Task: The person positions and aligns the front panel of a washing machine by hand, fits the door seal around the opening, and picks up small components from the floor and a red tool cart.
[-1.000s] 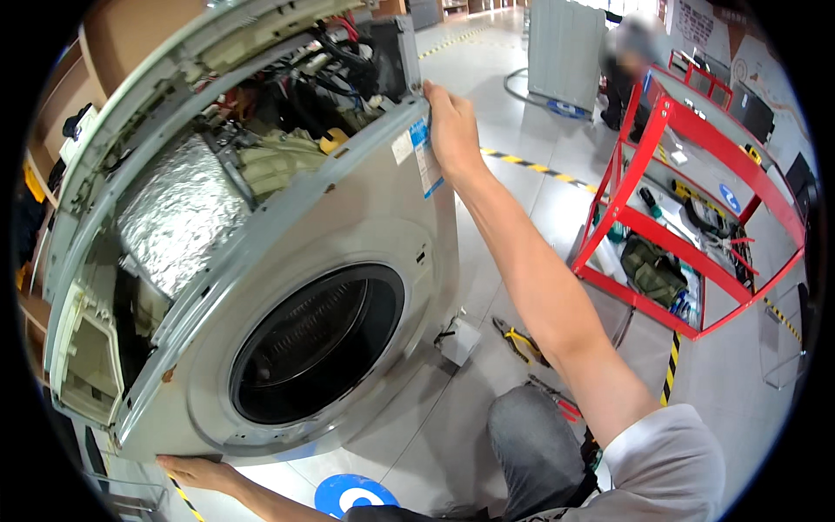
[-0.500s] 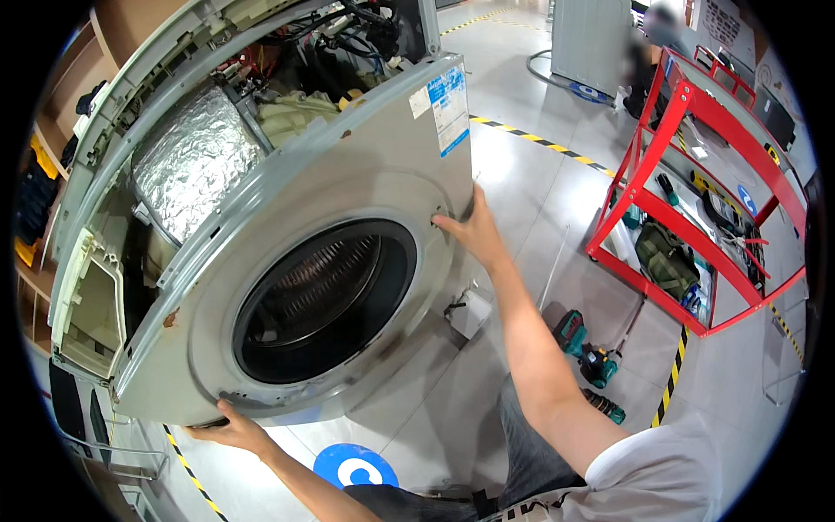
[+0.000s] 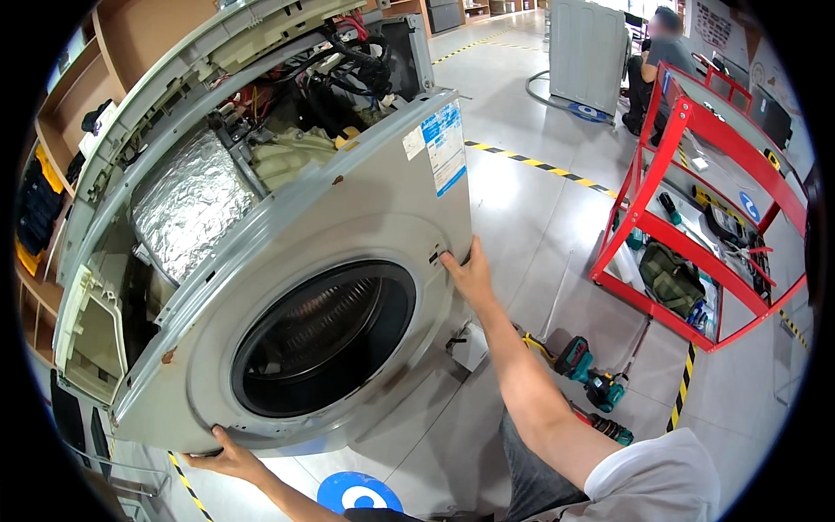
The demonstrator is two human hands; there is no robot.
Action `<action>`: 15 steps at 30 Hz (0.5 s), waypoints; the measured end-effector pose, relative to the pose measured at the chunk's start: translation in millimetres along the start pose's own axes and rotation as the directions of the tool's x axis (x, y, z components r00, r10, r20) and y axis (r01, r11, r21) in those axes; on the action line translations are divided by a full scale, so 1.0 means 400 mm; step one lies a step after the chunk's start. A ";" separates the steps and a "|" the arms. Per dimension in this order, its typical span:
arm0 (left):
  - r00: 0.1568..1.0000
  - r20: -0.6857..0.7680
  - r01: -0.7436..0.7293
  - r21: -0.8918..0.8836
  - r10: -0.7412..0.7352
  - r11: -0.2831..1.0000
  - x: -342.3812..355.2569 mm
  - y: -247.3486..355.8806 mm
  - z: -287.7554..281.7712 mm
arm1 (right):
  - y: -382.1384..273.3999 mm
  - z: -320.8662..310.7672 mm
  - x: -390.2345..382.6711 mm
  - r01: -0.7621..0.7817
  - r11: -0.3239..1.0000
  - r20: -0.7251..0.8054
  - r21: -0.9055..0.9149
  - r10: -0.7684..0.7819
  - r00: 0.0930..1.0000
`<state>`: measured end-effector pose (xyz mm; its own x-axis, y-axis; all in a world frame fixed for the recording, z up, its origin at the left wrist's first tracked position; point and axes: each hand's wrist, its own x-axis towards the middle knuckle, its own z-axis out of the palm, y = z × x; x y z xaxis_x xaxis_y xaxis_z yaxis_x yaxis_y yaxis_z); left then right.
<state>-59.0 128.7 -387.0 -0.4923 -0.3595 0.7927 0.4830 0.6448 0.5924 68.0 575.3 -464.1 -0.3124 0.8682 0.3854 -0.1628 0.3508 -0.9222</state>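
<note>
A grey washing machine front panel (image 3: 374,209) leans in front of the open machine, its upper edge apart from the cabinet. My left hand (image 3: 228,458) grips the panel's bottom edge near the lower left corner, thumb on the front face. On the right side edge, my right hand (image 3: 470,277) holds on with its thumb beside small slots; the fingers behind are hidden. A black rubber ring (image 3: 402,300) frames the round opening, where the metal drum (image 3: 322,317) shows. Behind the panel lie a foil-covered part (image 3: 196,200) and bundled wires (image 3: 370,70).
A red tool cart (image 3: 648,304) stands at right, carrying tools and a camouflage bag. Cordless power tools (image 3: 602,387) and a small white box-like part (image 3: 470,344) lie on the floor. Farther back are another grey appliance (image 3: 584,56) with a hose and a crouching person (image 3: 665,52).
The view has tilted upward, so the panel, cart and floor tools sit lower in the picture. Both hands keep their hold on the panel. More of the person at the back shows.
</note>
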 end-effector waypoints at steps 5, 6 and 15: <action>0.999 -0.002 -0.039 0.064 0.040 0.997 0.002 0.012 -0.007 | 0.003 0.001 -0.007 0.050 0.999 -0.028 -0.005 -0.050 0.998; 0.999 -0.005 -0.042 0.073 0.042 0.996 0.001 0.011 -0.007 | 0.010 -0.001 -0.006 0.039 0.999 -0.019 0.010 -0.039 0.999; 1.000 0.004 0.009 0.071 -0.010 0.997 -0.005 0.000 -0.009 | 0.011 -0.002 -0.012 -0.020 1.000 -0.015 -0.012 0.020 1.000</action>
<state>-55.5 126.9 -388.2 -0.5002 -0.3626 0.7864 0.4257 0.6879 0.5879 69.5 573.2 -470.1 -0.3012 0.8803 0.3665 -0.1455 0.3374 -0.9301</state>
